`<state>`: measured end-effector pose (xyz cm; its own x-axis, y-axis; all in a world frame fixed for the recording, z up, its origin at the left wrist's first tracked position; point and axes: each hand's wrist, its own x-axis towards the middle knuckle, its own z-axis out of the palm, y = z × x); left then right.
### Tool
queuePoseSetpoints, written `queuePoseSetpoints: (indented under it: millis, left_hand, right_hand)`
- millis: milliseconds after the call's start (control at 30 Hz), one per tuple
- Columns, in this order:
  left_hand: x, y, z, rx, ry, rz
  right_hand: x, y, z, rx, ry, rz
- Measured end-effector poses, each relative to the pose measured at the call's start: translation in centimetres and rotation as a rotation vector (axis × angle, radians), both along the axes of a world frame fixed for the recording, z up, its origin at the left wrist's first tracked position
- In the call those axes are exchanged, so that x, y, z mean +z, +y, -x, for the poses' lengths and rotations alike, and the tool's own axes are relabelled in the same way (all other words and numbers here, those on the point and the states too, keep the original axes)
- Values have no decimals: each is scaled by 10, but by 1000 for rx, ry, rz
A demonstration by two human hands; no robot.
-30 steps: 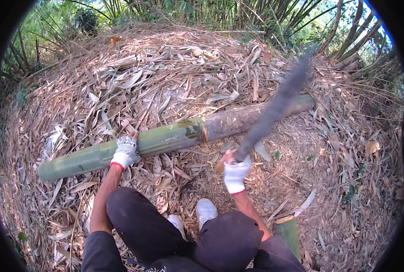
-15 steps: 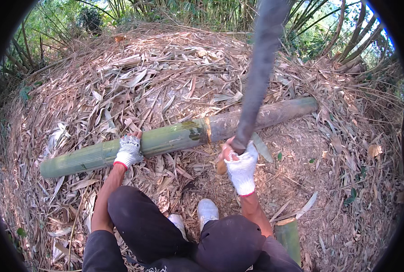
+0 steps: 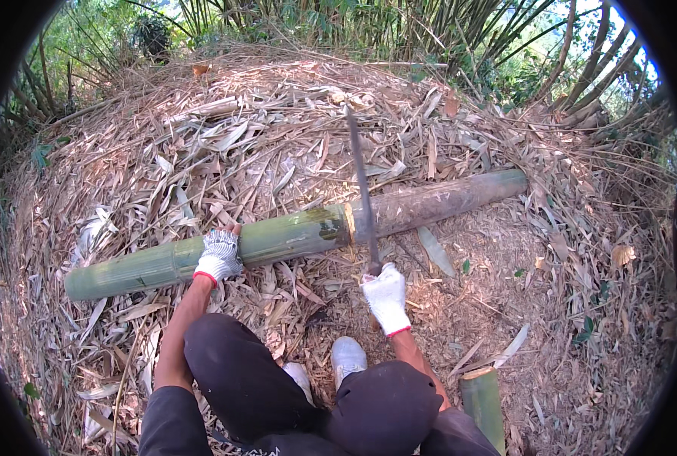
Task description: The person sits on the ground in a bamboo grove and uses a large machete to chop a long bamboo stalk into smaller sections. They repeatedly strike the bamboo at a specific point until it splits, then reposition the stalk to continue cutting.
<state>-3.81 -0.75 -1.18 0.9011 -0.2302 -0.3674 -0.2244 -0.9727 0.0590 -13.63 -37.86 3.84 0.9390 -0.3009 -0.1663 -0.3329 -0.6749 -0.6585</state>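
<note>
A thick green bamboo pole lies across the ground in front of me, its right part brownish. Around its middle runs a pale cut ring. My left hand, in a white fingerless glove with a red cuff, grips the pole left of that ring. In my gloved right hand, closed around the handle, is a long dark machete. Its blade crosses the pole just right of the ring, tip pointing away from me. Whether the blade touches the bamboo I cannot tell. The fingers on the handle are mostly hidden.
Dry leaves and bamboo chips cover the sloping ground. A short cut bamboo piece lies by my right knee. Bamboo stalks grow at the far edge. My shoes are between me and the pole.
The machete has swung down from upright in front of me to over the pole. My right hand has moved slightly left and nearer; my left hand stays on the bamboo.
</note>
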Motion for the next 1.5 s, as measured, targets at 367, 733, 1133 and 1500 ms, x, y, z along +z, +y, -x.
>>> queuePoseSetpoints:
  millis: [367,733,1133,1500]
  left_hand:
    - [-4,-10,6,-3,-76,55]
    - [-6,-14,24,-43,-260,-18]
    - [-28,-16,39,-27,-344,-53]
    - [-44,-9,39,-46,-375,-87]
  right_hand:
    - [-56,-8,29,-5,316,78]
    - [114,24,-42,-105,-629,-749]
    - [-2,-4,10,73,232,8]
    - [-41,-5,18,-6,235,29]
